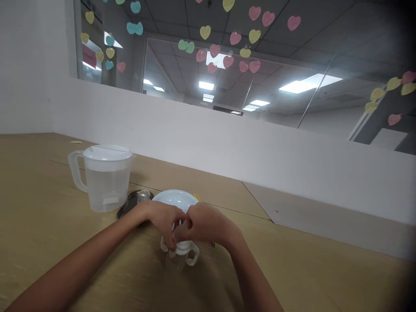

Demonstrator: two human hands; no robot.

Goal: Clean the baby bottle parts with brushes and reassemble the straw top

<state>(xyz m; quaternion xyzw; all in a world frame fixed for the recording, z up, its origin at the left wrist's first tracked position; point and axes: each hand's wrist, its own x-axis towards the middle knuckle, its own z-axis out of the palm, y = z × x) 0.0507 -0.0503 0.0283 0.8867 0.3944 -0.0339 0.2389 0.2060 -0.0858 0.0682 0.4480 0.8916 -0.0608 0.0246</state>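
Observation:
Both hands meet over a clear baby bottle (177, 262) with a white collar and two white side handles, low in the middle of the head view. My left hand (166, 219) curls round its upper left side, fingers pointing down. From the right, my right hand (206, 223) closes over the top of the bottle, its fingers bent at the collar. The hands hide the bottle's top, so what exactly the fingertips pinch there does not show. Just behind the hands is a pale blue-white bowl (175, 197), partly covered by them.
A translucent lidded pitcher (107, 186) with a handle stands at the left. Beside it lies a dark round tray (125, 208) with a small clear dome-shaped cap (144, 196). Something yellow (196, 197) peeks out behind the bowl. A white wall (195, 134) bounds the tan table (308, 260).

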